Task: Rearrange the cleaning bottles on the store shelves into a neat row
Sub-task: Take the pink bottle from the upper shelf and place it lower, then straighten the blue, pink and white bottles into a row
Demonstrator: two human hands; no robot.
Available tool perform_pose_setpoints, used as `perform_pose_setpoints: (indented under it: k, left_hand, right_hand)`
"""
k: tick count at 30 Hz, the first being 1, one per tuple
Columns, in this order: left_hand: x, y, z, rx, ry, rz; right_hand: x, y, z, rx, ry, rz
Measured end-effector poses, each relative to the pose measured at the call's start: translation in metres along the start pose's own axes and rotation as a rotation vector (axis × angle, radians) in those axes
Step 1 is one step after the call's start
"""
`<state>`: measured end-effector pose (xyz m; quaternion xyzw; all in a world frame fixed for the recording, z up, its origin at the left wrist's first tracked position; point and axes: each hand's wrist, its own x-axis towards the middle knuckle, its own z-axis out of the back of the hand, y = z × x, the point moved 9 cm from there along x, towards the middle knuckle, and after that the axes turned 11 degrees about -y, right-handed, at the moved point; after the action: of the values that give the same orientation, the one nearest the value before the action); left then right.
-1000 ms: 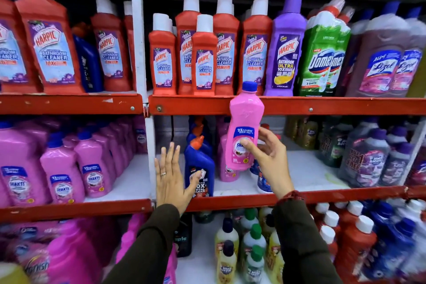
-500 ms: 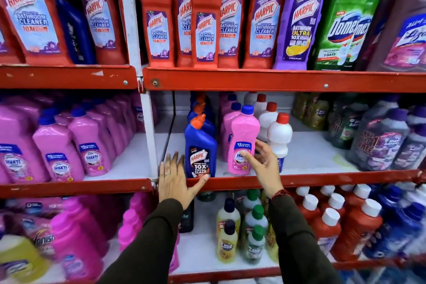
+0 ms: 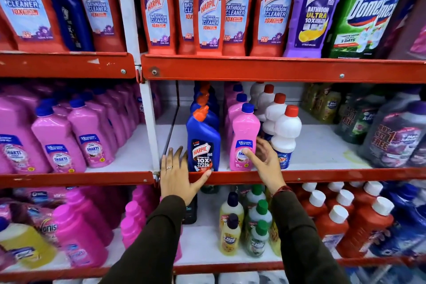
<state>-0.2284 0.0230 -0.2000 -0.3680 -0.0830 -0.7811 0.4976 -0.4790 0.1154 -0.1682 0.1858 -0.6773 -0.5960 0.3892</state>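
A pink bottle with a blue cap (image 3: 244,138) stands upright at the front of the middle shelf (image 3: 322,174), heading a row of like pink bottles. My right hand (image 3: 265,159) is at its lower right with fingers spread, thumb tip on its label, not gripping. A blue Harpic bottle with an orange cap (image 3: 202,143) stands just left of it, with more behind. My left hand (image 3: 178,174) lies flat on the shelf's red front lip, thumb under the blue bottle, holding nothing. White bottles with red caps (image 3: 284,131) line up to the right of the pink one.
Red Harpic bottles (image 3: 208,11), a purple one (image 3: 315,7) and green Domex (image 3: 368,7) fill the upper shelf. Pink Shakti bottles (image 3: 57,138) crowd the left bay. Dark purple bottles (image 3: 396,136) stand right. Bare white shelf lies between the white bottles and those. Small yellow and green bottles (image 3: 232,230) stand below.
My right hand brought the pink bottle down from in front of the upper shelf, stood it on the middle shelf and loosened its grip. My left hand stayed on the lip. The camera moved closer.
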Motion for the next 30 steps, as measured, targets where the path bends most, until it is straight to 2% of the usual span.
perform_pose_setpoints:
  k: [5,8,10,13,14,16,19,22,25,30]
  left_hand:
    - [0.001,0.002,0.003,-0.110,-0.031,0.104]
    - [0.002,0.004,0.017,-0.390,-0.106,0.277]
    - [0.001,0.005,0.017,-0.664,-0.115,0.393]
    - [0.002,0.003,0.015,-0.988,-0.104,0.484]
    - [0.002,0.003,0.015,-1.067,-0.093,0.513]
    - [0.003,0.001,0.019,-1.201,-0.078,0.574]
    - [0.003,-0.001,0.027,-1.339,-0.088,0.667]
    - [0.001,-0.006,0.031,-1.335,-0.052,0.631]
    - [0.000,-0.008,0.026,-1.329,-0.006,0.575]
    - [-0.001,-0.012,0.027,-1.298,0.026,0.556]
  right_hand:
    - [-0.007,0.003,0.000,-0.063,0.007,0.024]
    - [-0.014,0.002,0.001,-0.118,-0.019,0.038]
    - [-0.024,0.008,0.007,-0.151,-0.139,0.084]
    - [-0.052,0.034,0.020,-0.145,-0.437,0.280]
    - [-0.059,0.041,0.017,-0.129,-0.457,0.332]
    - [-0.063,0.044,-0.002,-0.107,-0.379,0.347]
    - [-0.061,0.021,-0.050,-0.026,-0.085,0.122]
    - [-0.064,0.006,-0.085,0.031,0.086,-0.043]
    - [-0.063,0.003,-0.096,0.081,0.101,-0.105]
    - [-0.064,0.001,-0.093,0.072,0.068,-0.099]
